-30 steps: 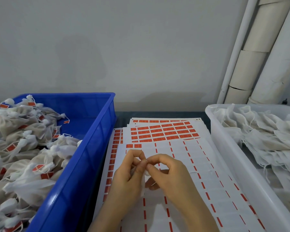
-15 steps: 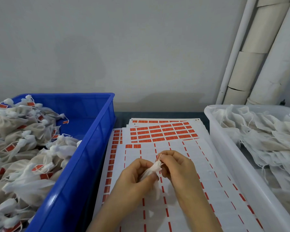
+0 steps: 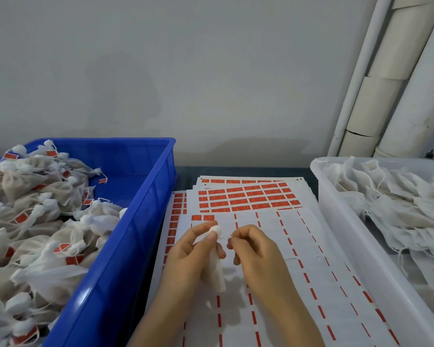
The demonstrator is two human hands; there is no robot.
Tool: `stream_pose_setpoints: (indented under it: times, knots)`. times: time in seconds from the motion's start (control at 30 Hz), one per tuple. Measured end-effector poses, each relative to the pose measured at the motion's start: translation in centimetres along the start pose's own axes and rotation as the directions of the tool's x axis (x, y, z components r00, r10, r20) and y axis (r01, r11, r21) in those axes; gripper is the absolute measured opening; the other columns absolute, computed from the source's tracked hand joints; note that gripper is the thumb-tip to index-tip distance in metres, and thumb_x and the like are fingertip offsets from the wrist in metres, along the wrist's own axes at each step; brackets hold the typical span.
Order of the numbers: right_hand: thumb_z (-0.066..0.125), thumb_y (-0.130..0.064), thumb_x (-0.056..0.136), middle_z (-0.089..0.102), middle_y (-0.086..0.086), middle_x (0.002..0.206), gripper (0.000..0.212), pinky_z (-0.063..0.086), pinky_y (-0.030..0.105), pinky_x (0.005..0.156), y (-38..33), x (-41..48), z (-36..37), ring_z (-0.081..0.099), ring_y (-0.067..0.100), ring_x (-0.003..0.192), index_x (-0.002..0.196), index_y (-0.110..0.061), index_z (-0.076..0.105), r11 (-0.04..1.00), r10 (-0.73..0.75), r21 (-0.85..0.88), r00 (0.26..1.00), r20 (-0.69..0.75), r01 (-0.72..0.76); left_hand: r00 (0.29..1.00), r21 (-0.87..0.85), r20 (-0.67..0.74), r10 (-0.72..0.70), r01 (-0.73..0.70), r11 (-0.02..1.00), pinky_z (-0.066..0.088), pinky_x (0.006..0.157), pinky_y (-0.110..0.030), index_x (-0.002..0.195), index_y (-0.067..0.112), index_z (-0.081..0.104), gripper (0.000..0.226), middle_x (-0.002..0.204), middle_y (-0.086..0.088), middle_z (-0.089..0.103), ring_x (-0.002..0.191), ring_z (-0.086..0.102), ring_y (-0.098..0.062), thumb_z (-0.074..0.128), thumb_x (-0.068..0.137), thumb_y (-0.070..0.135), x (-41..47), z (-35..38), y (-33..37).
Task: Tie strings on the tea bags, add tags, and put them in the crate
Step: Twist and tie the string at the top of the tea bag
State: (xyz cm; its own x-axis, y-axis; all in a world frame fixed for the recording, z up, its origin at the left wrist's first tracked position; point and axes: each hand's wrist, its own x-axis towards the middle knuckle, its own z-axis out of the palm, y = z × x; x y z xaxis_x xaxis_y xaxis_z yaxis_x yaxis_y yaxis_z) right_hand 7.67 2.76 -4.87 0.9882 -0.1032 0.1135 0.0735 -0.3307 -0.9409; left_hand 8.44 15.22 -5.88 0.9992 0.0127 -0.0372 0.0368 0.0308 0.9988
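The left hand [image 3: 191, 254] grips one tea bag [image 3: 217, 274] at its neck. Thumb and forefinger are curled round the gathered fabric, the bunched white tuft stands above the fingertips, and the body of the bag hangs down past the palm, with its lower end close over the tag sheets [image 3: 286, 261]. The right hand [image 3: 258, 254] is just beside the left, separated from it by a narrow gap. Its fingers are curled, and thumb and forefinger pinch the end of a thin string [image 3: 229, 237], which shows only as a pale speck at the fingertips; its run to the bag is too fine to trace. Both hands are over the near middle of the sheets, which lie in overlapping layers. The far sheets carry full rows of red tags [image 3: 248, 199], and the top sheet is mostly peeled. The sheets fill the lane between two open-topped containers. The right wall of the blue crate [image 3: 145, 216] borders them on the left, and the left wall of the white bin [image 3: 348, 221] borders them on the right. The crate holds tied, tagged bags [image 3: 35, 196] heaped at its left and near side, with bare blue floor at its far right corner. The bin holds loose untied bags [image 3: 398, 201]. A dark strip of table [image 3: 236, 171] lies between the sheets and the wall.
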Motion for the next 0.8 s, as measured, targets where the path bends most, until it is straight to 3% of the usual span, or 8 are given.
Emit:
stream_pose_setpoints:
  times: [0.13, 0.23, 0.33, 0.43, 0.53, 0.6, 0.7, 0.8]
  knots:
    - [0.052, -0.01, 0.092, 0.063, 0.009, 0.069, 0.018, 0.054, 0.027, 0.067, -0.9, 0.3, 0.0, 0.059, 0.016, 0.061, 0.078, -0.01, 0.062, 0.844, 0.236, 0.482, 0.97, 0.063, -0.237, 0.99, -0.022, 0.144, -0.01, 0.013, 1.0, 0.051, 0.068, -0.018, 0.098, 0.05, 0.067, 0.042, 0.087, 0.018, 0.071, 0.079, 0.067, -0.005, 0.066, 0.056, 0.057, -0.4, 0.4, 0.2]
    - [0.047, -0.01, 0.094, 0.059, 0.013, 0.064, 0.026, 0.055, 0.039, 0.079, -1.0, 0.0, -0.4, 0.058, 0.022, 0.063, 0.075, -0.003, 0.062, 0.664, 0.238, 0.699, 0.961, 0.138, -0.265, 0.984, 0.013, 0.179, 0.005, -0.007, 1.0, 0.05, 0.064, -0.012, 0.098, 0.056, 0.063, 0.045, 0.092, 0.019, 0.071, 0.083, 0.066, 0.001, 0.071, 0.054, 0.054, -0.7, 0.8, 0.2]
    - [0.04, -0.009, 0.097, 0.045, 0.006, 0.052, 0.036, 0.051, 0.031, 0.07, -0.7, -0.1, -0.6, 0.043, 0.013, 0.05, 0.066, -0.005, 0.058, 0.563, 0.201, 0.799, 0.973, 0.115, -0.211, 0.981, 0.078, 0.189, -0.048, 0.033, 0.996, 0.049, 0.06, -0.013, 0.099, 0.046, 0.064, 0.04, 0.068, 0.007, 0.068, 0.059, 0.062, -0.004, 0.067, 0.06, 0.054, -0.8, 0.9, 0.1]
    - [0.041, -0.009, 0.097, 0.047, 0.003, 0.05, 0.034, 0.049, 0.024, 0.062, -0.4, 0.1, -0.6, 0.044, 0.011, 0.046, 0.068, -0.007, 0.059, 0.564, 0.247, 0.809, 0.969, 0.03, -0.169, 0.984, 0.226, 0.166, -0.07, 0.032, 0.974, 0.048, 0.057, -0.014, 0.097, 0.039, 0.059, 0.025, 0.056, 0.01, 0.062, 0.05, 0.057, -0.001, 0.063, 0.075, 0.049, -0.6, 1.0, 0.0]
    - [0.046, -0.02, 0.095, 0.057, -0.005, 0.053, 0.026, 0.052, 0.017, 0.062, 0.2, 0.2, -0.2, 0.056, 0.012, 0.055, 0.074, -0.017, 0.061, 0.871, 0.216, 0.476, 0.965, -0.151, -0.121, 0.984, 0.292, 0.177, -0.032, -0.021, 0.956, 0.048, 0.052, -0.01, 0.093, 0.039, 0.058, 0.033, 0.057, 0.011, 0.064, 0.049, 0.057, -0.002, 0.055, 0.067, 0.059, -0.7, 0.9, -0.1]
    - [0.049, -0.027, 0.093, 0.057, -0.012, 0.061, 0.018, 0.046, 0.007, 0.054, 0.4, 0.1, 0.0, 0.057, 0.01, 0.06, 0.076, -0.028, 0.055, 0.985, 0.087, 0.165, 0.97, -0.228, -0.049, 0.99, 0.284, 0.14, 0.029, -0.068, 0.956, 0.047, 0.051, -0.011, 0.088, 0.036, 0.063, 0.033, 0.06, 0.009, 0.065, 0.05, 0.059, -0.004, 0.052, 0.067, 0.059, -0.8, 0.8, -0.1]
    - [0.053, -0.028, 0.09, 0.052, -0.022, 0.076, 0.016, 0.038, 0.0, 0.053, 0.6, 0.4, 0.0, 0.052, -0.002, 0.067, 0.077, -0.033, 0.046, 0.994, -0.031, -0.108, 0.963, -0.267, 0.002, 0.995, 0.217, -0.023, 0.095, -0.087, 0.972, 0.047, 0.058, -0.014, 0.081, 0.024, 0.064, 0.026, 0.064, 0.006, 0.068, 0.058, 0.065, -0.008, 0.049, 0.084, 0.045, -0.6, 0.8, -0.3]
    - [0.051, -0.024, 0.092, 0.046, -0.018, 0.091, 0.009, 0.032, -0.004, 0.056, 1.1, 0.8, -0.3, 0.047, 0.0, 0.076, 0.088, -0.029, 0.044, 0.943, -0.116, -0.33, 0.964, -0.24, 0.032, 0.994, 0.158, -0.092, 0.065, -0.049, 0.986, 0.05, 0.052, -0.014, 0.083, 0.018, 0.064, 0.019, 0.069, 0.009, 0.07, 0.06, 0.066, -0.009, 0.051, 0.092, 0.028, -0.2, 0.7, -0.2]
